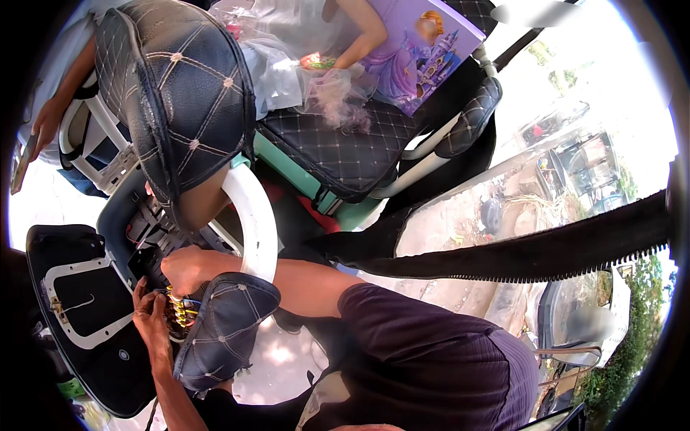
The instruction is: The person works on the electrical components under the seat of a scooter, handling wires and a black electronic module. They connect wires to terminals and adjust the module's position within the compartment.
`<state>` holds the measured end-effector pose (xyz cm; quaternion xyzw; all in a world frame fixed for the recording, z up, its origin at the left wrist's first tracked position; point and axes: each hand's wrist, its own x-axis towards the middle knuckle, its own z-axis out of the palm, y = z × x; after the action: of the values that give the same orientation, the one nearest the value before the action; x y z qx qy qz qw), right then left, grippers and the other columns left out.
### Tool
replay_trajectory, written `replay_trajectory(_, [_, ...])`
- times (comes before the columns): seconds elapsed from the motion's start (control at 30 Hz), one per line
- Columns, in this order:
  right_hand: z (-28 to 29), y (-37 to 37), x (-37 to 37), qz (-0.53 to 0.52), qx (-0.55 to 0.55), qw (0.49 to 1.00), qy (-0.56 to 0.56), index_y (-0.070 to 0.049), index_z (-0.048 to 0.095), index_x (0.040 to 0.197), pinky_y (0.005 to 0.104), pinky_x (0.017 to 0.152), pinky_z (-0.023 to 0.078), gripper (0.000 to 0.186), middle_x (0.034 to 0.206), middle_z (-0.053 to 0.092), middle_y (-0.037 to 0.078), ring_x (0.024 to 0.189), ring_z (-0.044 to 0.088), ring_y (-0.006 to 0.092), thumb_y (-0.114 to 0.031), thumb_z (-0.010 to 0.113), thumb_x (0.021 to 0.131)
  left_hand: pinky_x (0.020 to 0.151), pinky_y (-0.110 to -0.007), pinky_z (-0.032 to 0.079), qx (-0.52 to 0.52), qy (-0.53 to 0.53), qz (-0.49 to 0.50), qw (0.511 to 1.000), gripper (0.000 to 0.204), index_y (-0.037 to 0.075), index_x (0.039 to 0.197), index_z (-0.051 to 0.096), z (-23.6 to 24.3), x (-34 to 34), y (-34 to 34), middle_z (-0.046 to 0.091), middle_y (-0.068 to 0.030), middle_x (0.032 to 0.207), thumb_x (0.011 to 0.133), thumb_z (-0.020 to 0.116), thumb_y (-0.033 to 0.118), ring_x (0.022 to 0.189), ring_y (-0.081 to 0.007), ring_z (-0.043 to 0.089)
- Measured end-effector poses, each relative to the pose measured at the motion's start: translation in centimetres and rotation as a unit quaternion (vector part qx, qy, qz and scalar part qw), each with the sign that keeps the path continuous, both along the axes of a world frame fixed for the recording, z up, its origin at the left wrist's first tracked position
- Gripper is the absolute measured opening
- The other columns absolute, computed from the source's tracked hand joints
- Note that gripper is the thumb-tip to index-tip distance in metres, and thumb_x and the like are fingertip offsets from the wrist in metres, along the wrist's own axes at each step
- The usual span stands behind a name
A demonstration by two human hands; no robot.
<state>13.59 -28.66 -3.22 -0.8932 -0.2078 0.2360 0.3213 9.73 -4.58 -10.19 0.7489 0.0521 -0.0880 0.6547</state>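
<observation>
Working among the yellow-marked wires [181, 310] in an open grey compartment [117, 215], the left hand [152, 310] has its grip partly curled at their edge; whether it holds one cannot be told. The right hand [187, 270] is bent in just above them, its grip folded and its fingertips hidden, so its hold cannot be told either. A black lid [108, 366] lies open to the left, and a quilted pad [219, 337] sits just right of the wires, below a white curved armrest [257, 223]. Beyond is a black quilted seat [345, 147] bearing a person in pale gauze and a purple picture panel [392, 68]. Outdoors, a black toothed-edge band [546, 257] crosses bright, pale ground [438, 233] with scattered straw [539, 206]; green foliage [625, 366] stands lower right.
</observation>
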Motion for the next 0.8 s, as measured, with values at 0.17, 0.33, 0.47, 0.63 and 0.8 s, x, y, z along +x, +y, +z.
replay_trajectory(0.17, [1.7,1.9,0.1,0.019,0.006,1.000,0.020,0.007,0.079,0.101,0.0479,0.081,0.062,0.042,0.095,0.077,0.026,0.093,0.077,0.0429,-0.025,0.081,0.073,0.120,-0.041,0.040,0.108,-0.063,0.014,0.992,0.020,-0.014,0.107,0.075,1.0,-1.2,1.5,0.056,-0.0173,0.154,0.095,0.070,0.001,0.144,-0.0315,0.053])
replay_trajectory(0.33, [1.8,1.6,0.0,0.019,0.010,1.000,0.007,0.007,0.079,0.100,0.0477,0.080,0.062,0.040,0.096,0.077,0.026,0.093,0.077,0.0424,-0.024,0.080,0.074,0.120,-0.043,0.040,0.249,-0.139,0.010,0.958,0.017,-0.010,0.104,0.076,1.9,-1.8,0.2,0.057,-0.0179,0.149,0.095,0.071,0.003,0.142,-0.0347,0.053])
replay_trajectory(0.47, [1.1,0.9,0.6,0.030,0.015,0.999,0.003,0.006,0.080,0.099,0.0492,0.080,0.061,0.039,0.096,0.077,0.026,0.093,0.077,0.0428,-0.025,0.081,0.075,0.116,-0.044,0.044,0.341,-0.191,-0.021,0.920,0.018,-0.007,0.102,0.073,3.7,-1.8,-1.1,0.057,-0.0198,0.146,0.097,0.069,0.009,0.139,-0.0374,0.054])
replay_trajectory(0.63, [1.3,-0.3,2.0,0.009,-0.015,1.000,-0.010,0.001,0.080,0.093,0.0518,0.079,0.059,0.036,0.092,0.076,0.024,0.090,0.076,0.0429,-0.033,0.080,0.080,0.102,-0.045,0.052,0.256,-0.128,-0.082,0.955,0.026,-0.007,0.099,0.071,4.3,1.2,-2.1,0.060,-0.0228,0.131,0.097,0.067,0.019,0.125,-0.0386,0.059])
replay_trajectory(0.8, [-2.4,2.8,2.8,0.077,0.029,0.995,0.049,0.003,0.080,0.097,0.0413,0.075,0.057,0.038,0.087,0.077,0.022,0.081,0.076,0.0315,-0.031,0.080,0.080,0.114,-0.044,0.041,0.358,-0.032,-0.181,0.916,0.035,-0.006,0.108,0.074,5.1,0.7,1.9,0.060,-0.0239,0.132,0.103,0.064,0.027,0.130,-0.0392,0.051])
